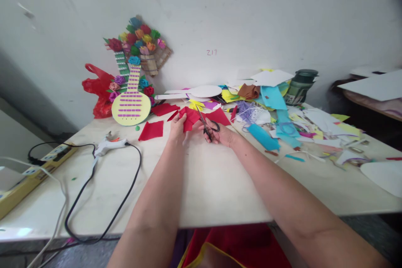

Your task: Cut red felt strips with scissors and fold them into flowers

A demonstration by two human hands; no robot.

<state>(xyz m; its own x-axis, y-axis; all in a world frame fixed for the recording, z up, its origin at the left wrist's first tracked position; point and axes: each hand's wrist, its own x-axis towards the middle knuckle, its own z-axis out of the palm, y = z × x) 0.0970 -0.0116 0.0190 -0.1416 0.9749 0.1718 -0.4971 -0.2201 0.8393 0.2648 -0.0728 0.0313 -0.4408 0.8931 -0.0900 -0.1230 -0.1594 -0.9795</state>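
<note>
Cutting was under way: the right hand [223,135] had its fingers closed through the loops of a pair of black-handled scissors [207,127], whose blades pointed up and away into a crumpled piece of red paper [189,118]. The left hand [177,127] pinched that paper at its near left edge and held it just above the pale tabletop [207,184]. How wide the blades stood could not be told.

Judging by what lay about, a fair share of the red cutting looked done already. A flat red rectangle [152,130] sat just left of the left hand, a red triangle [220,116] lay beyond the scissors, and another red scrap [164,109] rested farther back. The piece in hand seemed only partly trimmed, its outline ragged.

At the back left, a yellow guitar-shaped card with purple strips and paper roses [132,102] leaned on the wall. A white glue gun [108,146] lay left on its black cord, and a heap of coloured offcuts [276,113] spread to the right.
</note>
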